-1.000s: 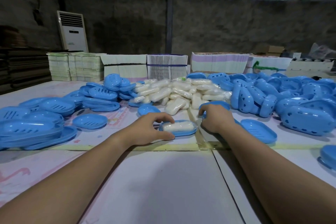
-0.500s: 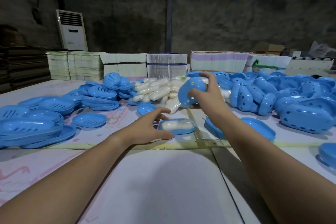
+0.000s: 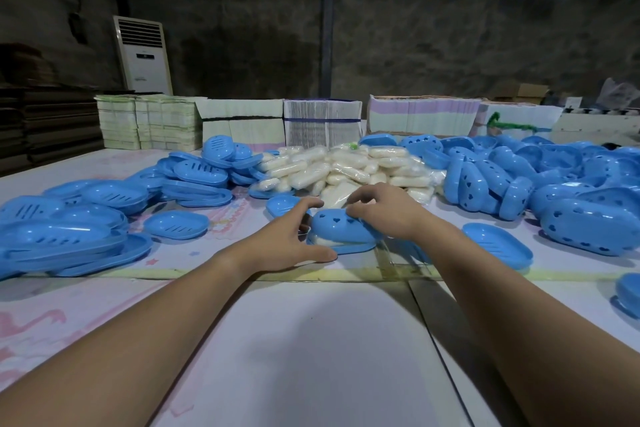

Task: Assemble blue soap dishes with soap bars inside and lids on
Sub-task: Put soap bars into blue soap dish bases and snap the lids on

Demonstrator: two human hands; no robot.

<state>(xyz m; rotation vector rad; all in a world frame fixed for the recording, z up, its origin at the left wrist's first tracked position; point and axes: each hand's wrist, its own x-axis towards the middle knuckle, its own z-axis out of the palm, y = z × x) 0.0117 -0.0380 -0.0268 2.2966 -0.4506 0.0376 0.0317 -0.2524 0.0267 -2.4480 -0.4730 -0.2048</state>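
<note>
A blue soap dish base point(image 3: 349, 247) lies on the table in front of me with a white wrapped soap bar point(image 3: 323, 240) inside. A blue lid with heart-shaped holes point(image 3: 337, 226) sits tilted over it, its left side raised so the soap shows underneath. My right hand point(image 3: 382, 210) grips the lid's right end from above. My left hand point(image 3: 287, 236) cups the dish's left end, thumb along the near edge and fingers spread behind it.
Slotted blue bases point(image 3: 114, 198) are piled at the left. Wrapped soap bars point(image 3: 349, 166) are heaped at the centre back. Blue lids point(image 3: 540, 180) are piled at the right, with a loose base point(image 3: 497, 248) nearby. Stacks of flat cartons point(image 3: 322, 123) line the far edge.
My right hand picked a lid from the table, lifted it, then brought it down onto the dish holding the soap. My left hand stayed at the dish.
</note>
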